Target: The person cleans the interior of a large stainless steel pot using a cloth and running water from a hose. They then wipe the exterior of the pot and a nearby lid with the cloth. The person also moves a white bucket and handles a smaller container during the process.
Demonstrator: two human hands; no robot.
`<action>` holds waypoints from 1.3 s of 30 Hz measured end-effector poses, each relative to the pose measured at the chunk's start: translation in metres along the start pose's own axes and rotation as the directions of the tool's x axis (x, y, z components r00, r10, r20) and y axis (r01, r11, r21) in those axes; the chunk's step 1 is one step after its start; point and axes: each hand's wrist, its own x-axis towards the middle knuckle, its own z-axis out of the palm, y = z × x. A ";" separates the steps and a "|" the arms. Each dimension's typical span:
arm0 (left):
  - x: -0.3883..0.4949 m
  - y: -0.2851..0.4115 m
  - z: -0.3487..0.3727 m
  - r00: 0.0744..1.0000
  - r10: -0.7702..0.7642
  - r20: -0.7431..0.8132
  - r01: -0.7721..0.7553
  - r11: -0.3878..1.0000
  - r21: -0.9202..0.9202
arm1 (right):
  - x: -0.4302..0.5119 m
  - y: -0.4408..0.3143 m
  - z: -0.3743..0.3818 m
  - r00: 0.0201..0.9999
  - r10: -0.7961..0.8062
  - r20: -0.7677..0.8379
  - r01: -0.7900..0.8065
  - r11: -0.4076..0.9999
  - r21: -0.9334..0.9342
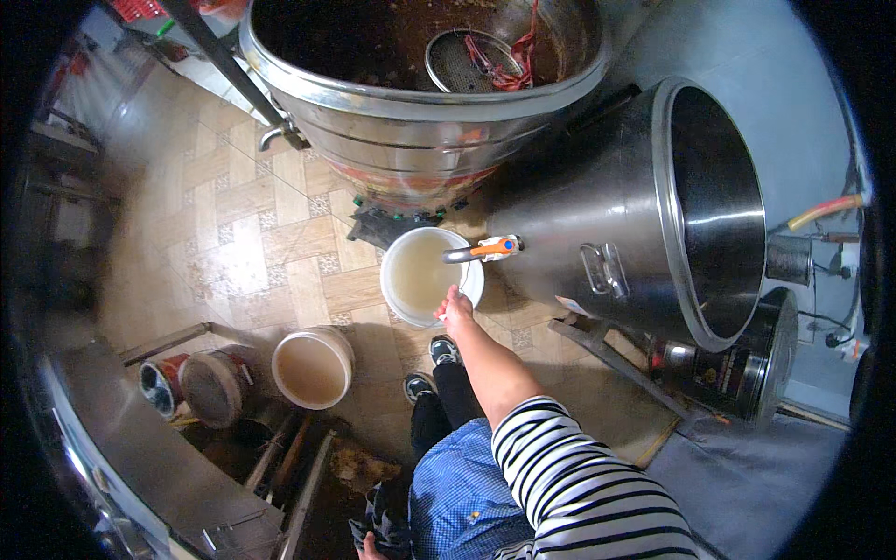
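My right hand [456,308] is closed on the thin handle of a white plastic bucket [386,280] at its near right rim. The bucket stands on the floor and holds cloudy, pale yellowish liquid. Over its right side reaches the bent spout of a tap with an orange lever [495,248], fixed low on a tall stainless steel barrel [595,189]. At the bottom edge, part of my left hand [371,547] shows beside a dark grey cloth [383,519]; whether it grips the cloth is unclear.
A large steel vat [420,133] stands ahead, with a round mesh strainer [455,59] and red netting inside. Left of my feet is a second white bucket [343,350] with brownish liquid. Smaller containers [210,392] stand beside it, near a steel counter [161,455].
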 end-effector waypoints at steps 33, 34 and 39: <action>-0.326 0.008 0.243 0.136 -0.035 0.990 -0.722 0.680 0.123 | -0.440 -0.047 -0.480 0.716 -0.158 -0.680 0.118 0.987 -0.106; -0.351 -0.018 0.250 0.077 -0.091 0.993 -0.731 0.672 0.118 | -0.429 -0.029 -0.505 0.669 -0.199 -0.716 0.148 0.980 -0.135; -0.514 -0.166 0.263 -0.070 -0.497 0.865 -0.869 0.456 0.192 | -0.521 -0.036 -0.593 0.836 -0.156 -0.526 0.228 0.971 0.075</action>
